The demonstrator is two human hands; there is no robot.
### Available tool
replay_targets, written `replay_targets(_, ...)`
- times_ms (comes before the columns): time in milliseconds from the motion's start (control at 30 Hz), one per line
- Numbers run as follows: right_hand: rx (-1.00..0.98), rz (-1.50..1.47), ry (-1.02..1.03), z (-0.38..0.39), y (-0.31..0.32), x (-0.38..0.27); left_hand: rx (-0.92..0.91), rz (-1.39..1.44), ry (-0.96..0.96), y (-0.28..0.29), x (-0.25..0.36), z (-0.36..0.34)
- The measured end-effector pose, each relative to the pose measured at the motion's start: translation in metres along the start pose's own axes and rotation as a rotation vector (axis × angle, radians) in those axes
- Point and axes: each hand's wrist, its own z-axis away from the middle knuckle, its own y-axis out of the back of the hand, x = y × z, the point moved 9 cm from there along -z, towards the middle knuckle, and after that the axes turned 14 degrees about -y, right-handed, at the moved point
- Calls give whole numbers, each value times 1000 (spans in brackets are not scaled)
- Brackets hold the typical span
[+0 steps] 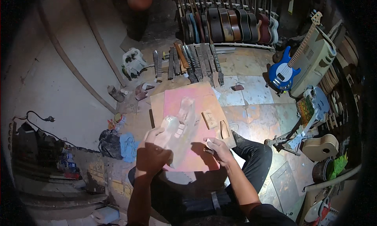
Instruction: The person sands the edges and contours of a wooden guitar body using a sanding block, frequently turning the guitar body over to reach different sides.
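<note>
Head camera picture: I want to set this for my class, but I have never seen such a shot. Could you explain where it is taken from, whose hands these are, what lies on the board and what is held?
There is no machine here. The one picture comes from a wide camera worn on a person's head, looking down, so edges bend near the rim. The two forearms rising from the bottom belong to that person, who sits on the floor.

A pink board rests over their lap. The left hand holds a pale carved piece of wood, apparently an unfinished guitar neck, tilted on the board. The right hand rests on the board with something small under its fingers; I cannot tell what. Two small wooden blocks lie beside it.

Further off stand a blue guitar and a row of guitars.
</note>
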Motion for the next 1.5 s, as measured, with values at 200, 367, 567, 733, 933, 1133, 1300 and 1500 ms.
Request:
replay_targets(200, 258, 401, 403, -18, -15, -66, -104, 6, -70, -26, 4, -77)
replay_targets(367, 324, 399, 776, -30, -61, -130, -241, 10, -63, -25, -17, -83)
replay_targets(567, 476, 454, 902, -50, -89, -154, -210, 134, 24, -12, -21, -78)
replay_targets(733, 372, 427, 843, -52, -116, -143, -352, -293, -293, -26, -56, -65)
replay_targets(933, 363, 429, 784, -58, -111, -125, -381, -240, -98, -16, -27, -89)
replay_targets(1133, 473, 395, 855, -54, -111, -140, -254, -238, -119, -13, -29, -87)
replay_targets(1300, 503, 500, 898, -50, -108, -151, -318, -260, -271, -28, -35, -84)
replay_targets(1500, 413, 547, 823, -51, -104, -134, -279, -269, -291, -28, -30, -79)
